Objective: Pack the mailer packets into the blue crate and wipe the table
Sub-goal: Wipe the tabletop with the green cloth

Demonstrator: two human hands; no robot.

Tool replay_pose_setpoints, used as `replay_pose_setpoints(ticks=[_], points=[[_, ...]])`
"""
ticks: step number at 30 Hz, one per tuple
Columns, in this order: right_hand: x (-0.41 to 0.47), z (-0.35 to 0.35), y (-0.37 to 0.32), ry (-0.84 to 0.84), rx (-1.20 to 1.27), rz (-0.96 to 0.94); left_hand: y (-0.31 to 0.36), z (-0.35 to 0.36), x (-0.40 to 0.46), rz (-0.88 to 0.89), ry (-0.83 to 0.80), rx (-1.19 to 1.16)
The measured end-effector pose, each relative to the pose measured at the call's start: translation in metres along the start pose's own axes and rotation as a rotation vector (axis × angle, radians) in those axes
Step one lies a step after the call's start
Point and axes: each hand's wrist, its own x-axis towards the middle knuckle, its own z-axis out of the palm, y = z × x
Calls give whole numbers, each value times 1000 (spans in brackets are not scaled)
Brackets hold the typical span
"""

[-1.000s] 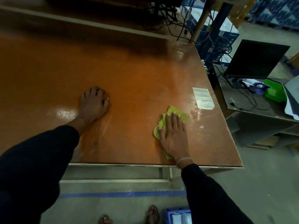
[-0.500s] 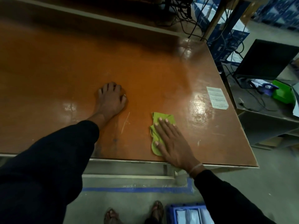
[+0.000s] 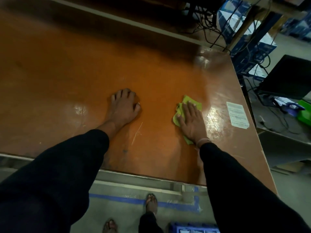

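Observation:
My right hand (image 3: 191, 121) lies flat, fingers spread, pressing a crumpled green cloth (image 3: 186, 105) onto the orange-brown table (image 3: 84, 68). My left hand (image 3: 123, 107) rests on the table to the left of it, fingers curled, holding nothing. The blue crate (image 3: 193, 228) stands on the floor at the bottom edge of the view, partly hidden by my right sleeve, with white mailer packets (image 3: 185, 231) showing inside it.
A white paper label (image 3: 237, 115) is stuck to the table near its right edge. Beyond that edge a lower desk carries a dark monitor (image 3: 287, 78), cables and a green object (image 3: 305, 111). Blue tape (image 3: 117, 198) marks the floor by my sandalled feet.
My right hand has slid the green cloth away from the table's near edge, farther onto the table. My left hand stays planted in place. The camera view shifted.

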Motion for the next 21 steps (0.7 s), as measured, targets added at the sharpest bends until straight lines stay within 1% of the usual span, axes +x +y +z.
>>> replay_pose_setpoints(ticks=[1,2,3,6,7,8,9,11,12,13,14,16,17,18,19,21], points=[[10,1,-1,1,-1,84,0,1,0,-3,3,4],[18,3,-5,-8,-10,99,1,1,1,-4,6,6],[24,4,-10,-19,-20,41,1,1,2,-5,7,5],[40,2,-5,-67,-23,-270,0,3,2,-12,13,-1],[48,1,4,-78,-24,-310,0,4,2,-13,17,-2],[59,0,13,-76,-23,-297,0,3,2,-15,22,-5],[70,0,19,-68,-21,-232,0,3,2,-20,24,-5],[92,2,21,-55,-37,-44,1,2,1,-31,21,-3],[102,3,16,-60,-56,8,1,2,2,-34,18,-5],[109,4,10,-71,-70,1,2,2,2,-35,18,-8],[114,4,5,-82,-69,-67,2,2,1,-37,21,-12],[122,3,4,-94,-38,-284,2,4,-1,-54,38,-23],[129,2,9,-102,-34,-363,2,5,-2,-76,53,-23],[140,1,15,-105,-36,-385,1,5,-4,-102,70,-18],[152,1,20,-97,-39,-345,1,6,-5,-127,85,-12],[175,0,25,-82,-45,-142,1,7,-5,-155,112,10]])
